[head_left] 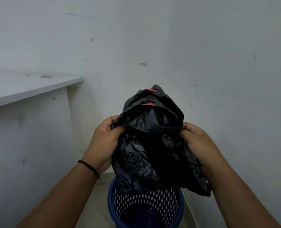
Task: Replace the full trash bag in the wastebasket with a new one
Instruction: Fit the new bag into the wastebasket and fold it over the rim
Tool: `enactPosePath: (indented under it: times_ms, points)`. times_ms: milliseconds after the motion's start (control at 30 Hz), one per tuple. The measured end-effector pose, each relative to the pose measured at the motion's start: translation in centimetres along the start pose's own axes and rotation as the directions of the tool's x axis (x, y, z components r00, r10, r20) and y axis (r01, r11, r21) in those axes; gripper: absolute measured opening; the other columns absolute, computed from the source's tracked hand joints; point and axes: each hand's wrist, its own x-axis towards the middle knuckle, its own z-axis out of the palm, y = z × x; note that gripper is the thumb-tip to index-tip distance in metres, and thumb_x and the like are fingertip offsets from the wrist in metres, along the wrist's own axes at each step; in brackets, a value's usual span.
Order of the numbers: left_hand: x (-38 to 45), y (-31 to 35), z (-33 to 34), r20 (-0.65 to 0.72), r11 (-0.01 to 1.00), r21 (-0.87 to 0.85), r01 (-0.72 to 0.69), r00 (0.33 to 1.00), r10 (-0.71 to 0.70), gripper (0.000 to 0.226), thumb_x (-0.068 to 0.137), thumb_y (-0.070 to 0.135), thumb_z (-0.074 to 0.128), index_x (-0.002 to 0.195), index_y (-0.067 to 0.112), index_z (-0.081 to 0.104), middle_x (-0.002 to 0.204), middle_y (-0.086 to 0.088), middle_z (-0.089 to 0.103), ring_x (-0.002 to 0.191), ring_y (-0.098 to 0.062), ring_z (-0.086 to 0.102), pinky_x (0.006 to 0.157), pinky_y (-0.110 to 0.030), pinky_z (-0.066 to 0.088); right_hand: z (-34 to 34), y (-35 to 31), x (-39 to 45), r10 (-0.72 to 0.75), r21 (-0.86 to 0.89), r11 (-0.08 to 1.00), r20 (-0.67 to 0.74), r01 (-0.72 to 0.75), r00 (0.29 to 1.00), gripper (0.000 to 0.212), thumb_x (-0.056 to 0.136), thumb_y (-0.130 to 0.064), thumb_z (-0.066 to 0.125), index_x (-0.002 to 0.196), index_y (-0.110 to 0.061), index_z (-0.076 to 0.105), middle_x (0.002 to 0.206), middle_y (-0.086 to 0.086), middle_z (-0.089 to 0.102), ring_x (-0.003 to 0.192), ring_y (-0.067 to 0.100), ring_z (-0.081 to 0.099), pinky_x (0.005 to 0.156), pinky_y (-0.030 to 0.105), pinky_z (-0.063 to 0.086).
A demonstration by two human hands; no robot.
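Head view showed the black trash bag (pixel 150 142) held up directly above the blue wastebasket (pixel 146 206), its lower folds hanging just over the rim. Left hand (pixel 103 142) and right hand (pixel 197 142) each had their grip clamped on crumpled film at opposite sides. The perforated basket appeared unlined, so this was judged to be the new bag. To do the step well: locate the open hem, separate the two layers, spread the mouth wide, then lower it centred. The film was thin, creased and bunched, with red drawstring (pixel 150 90) showing at the top.
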Motion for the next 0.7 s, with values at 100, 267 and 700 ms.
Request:
enactPosePath:
  times_ms: [100,267,700]
  points:
    - [0.4,0.8,-0.8,0.003,0.999,0.043,0.001,1.0,-0.001,0.022,0.09,-0.003,0.049,0.086,0.014,0.062,0.078,-0.003,0.072,0.071,-0.016,0.067,0.063,-0.024,0.055,-1.7,-0.1,0.6,0.035,0.061,0.998,-0.029,-0.033,0.999,0.022,0.09,-0.001,0.049,0.083,-0.011,0.067,0.07,0.007,0.072,0.06,0.019,0.065,0.06,0.028,0.05]
    - [0.4,1.7,-0.8,0.008,0.992,0.125,-0.015,1.0,0.014,0.012,0.089,0.002,0.056,0.089,0.012,0.061,0.086,-0.007,0.071,0.077,-0.018,0.066,0.073,-0.028,0.055,-3.1,-0.5,1.0,-0.011,-0.035,0.999,-0.117,0.007,0.993,0.023,0.09,-0.004,0.051,0.083,-0.015,0.07,0.073,0.005,0.074,0.071,0.023,0.066,0.067,0.031,0.051]
    - [-2.4,2.5,3.0,0.256,1.0,0.0,0.031,0.966,-0.03,0.051,0.07,0.022,0.068,0.117,0.005,0.057,0.114,-0.011,0.067,0.102,-0.022,0.066,0.086,-0.028,0.054,2.9,-0.5,-2.6,-0.177,-0.254,0.95,0.049,0.183,0.983,0.026,0.085,-0.032,0.062,0.111,-0.037,0.058,0.106,-0.013,0.069,0.095,0.008,0.067,0.089,0.037,0.054]
